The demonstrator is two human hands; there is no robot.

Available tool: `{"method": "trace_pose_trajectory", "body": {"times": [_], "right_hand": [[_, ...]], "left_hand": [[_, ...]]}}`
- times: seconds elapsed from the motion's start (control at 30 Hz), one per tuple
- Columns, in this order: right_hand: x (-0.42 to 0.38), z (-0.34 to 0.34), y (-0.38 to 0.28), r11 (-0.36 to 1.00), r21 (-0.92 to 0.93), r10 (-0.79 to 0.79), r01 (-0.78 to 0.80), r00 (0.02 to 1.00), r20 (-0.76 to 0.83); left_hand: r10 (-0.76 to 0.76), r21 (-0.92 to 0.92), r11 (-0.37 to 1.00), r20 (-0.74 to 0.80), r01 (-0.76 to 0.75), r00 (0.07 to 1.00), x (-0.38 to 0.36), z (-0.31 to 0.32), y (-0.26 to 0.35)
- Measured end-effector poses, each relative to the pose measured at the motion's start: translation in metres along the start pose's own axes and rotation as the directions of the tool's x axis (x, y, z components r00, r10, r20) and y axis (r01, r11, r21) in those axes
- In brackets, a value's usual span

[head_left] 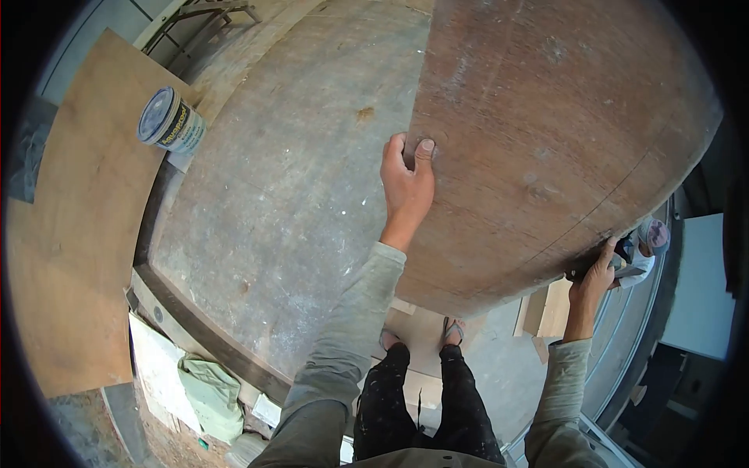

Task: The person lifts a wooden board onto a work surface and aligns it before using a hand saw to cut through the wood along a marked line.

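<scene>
A large reddish-brown wooden board [538, 140] fills the upper right of the head view, raised and tilted over a greyish, paint-spotted sheet [289, 179]. My left hand [409, 175] grips the board's left edge, with the thumb on its face and the fingers curled behind the edge. Lower right, my right hand [597, 281] holds the board's bottom edge near its right part; some of its fingers are hidden beneath. A dark object, too unclear to name, shows beside that hand.
A labelled bucket [172, 121] stands at the upper left, by a light plywood sheet [86, 226]. A green cloth [211, 394] lies lower left. Another person [651, 242] in a cap is partly visible at the right. Wood pieces [546, 308] lie below the board.
</scene>
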State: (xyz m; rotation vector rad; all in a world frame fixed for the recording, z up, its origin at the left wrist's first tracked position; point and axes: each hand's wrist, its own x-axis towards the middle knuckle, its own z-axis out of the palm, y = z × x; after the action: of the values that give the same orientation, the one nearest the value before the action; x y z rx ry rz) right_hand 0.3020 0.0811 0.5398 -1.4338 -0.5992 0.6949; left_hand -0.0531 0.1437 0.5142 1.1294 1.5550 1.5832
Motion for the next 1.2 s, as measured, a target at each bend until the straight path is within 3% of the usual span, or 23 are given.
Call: {"method": "trace_pose_trajectory", "body": {"times": [0.03,0.3,0.43,0.53,0.6,0.73,0.83,0.9,0.97,1.03,1.07,1.17,1.2], "right_hand": [[-0.019,0.019,-0.01,1.0,-0.002,-0.011,0.011,1.0,0.011],[-0.031,0.106,-0.018,0.998,-0.057,0.038,-0.034,0.997,0.072],[-0.034,0.153,-0.061,0.998,-0.044,0.058,-0.051,0.982,0.178],[-0.034,0.176,-0.067,0.999,0.02,0.034,-0.04,0.967,0.254],[-0.037,0.19,-0.051,0.993,0.047,0.096,-0.112,0.963,0.253],[-0.035,0.21,0.035,0.952,0.026,0.297,-0.305,0.94,0.168],[-0.031,0.22,0.119,0.91,-0.029,0.415,-0.414,0.909,0.047],[-0.031,0.228,0.171,0.867,-0.128,0.482,-0.481,0.876,-0.028],[-0.028,0.22,0.248,0.782,-0.173,0.595,-0.598,0.8,-0.074],[-0.033,0.221,0.307,0.803,-0.169,0.575,-0.572,0.818,-0.039],[-0.027,0.219,0.339,0.867,-0.138,0.49,-0.48,0.87,0.057],[-0.051,0.194,0.404,0.574,-0.37,0.713,-0.731,0.668,-0.213],[-0.043,0.199,0.417,0.607,-0.366,0.689,-0.705,0.697,-0.2]], "left_hand": [[-0.057,0.015,0.998,0.031,0.057,0.998,0.013,-0.017,0.009],[-0.083,0.026,0.996,-0.072,0.085,0.994,0.054,-0.086,-0.019],[0.084,-0.015,0.996,-0.217,-0.089,0.973,0.11,-0.09,0.024],[0.038,0.015,0.999,-0.219,-0.036,0.975,0.154,-0.101,0.035],[0.089,0.1,0.993,-0.217,-0.069,0.972,0.176,-0.104,0.027],[0.033,0.255,0.967,-0.164,0.01,0.986,0.195,-0.114,-0.022],[-0.056,0.335,0.938,-0.11,0.09,0.992,0.2,-0.11,-0.095],[-0.111,0.483,0.865,-0.08,0.136,0.991,0.205,-0.098,-0.141],[-0.143,0.576,0.798,-0.105,0.177,0.984,0.203,-0.095,-0.219],[-0.247,0.67,0.709,-0.056,0.219,0.967,0.202,-0.096,-0.288],[-0.234,0.669,0.712,-0.064,0.216,0.97,0.221,-0.08,-0.313],[-0.353,0.704,0.672,0.031,0.23,0.935,0.181,-0.086,-0.381],[-0.378,0.715,0.655,0.027,0.247,0.925,0.178,-0.085,-0.401]]}}
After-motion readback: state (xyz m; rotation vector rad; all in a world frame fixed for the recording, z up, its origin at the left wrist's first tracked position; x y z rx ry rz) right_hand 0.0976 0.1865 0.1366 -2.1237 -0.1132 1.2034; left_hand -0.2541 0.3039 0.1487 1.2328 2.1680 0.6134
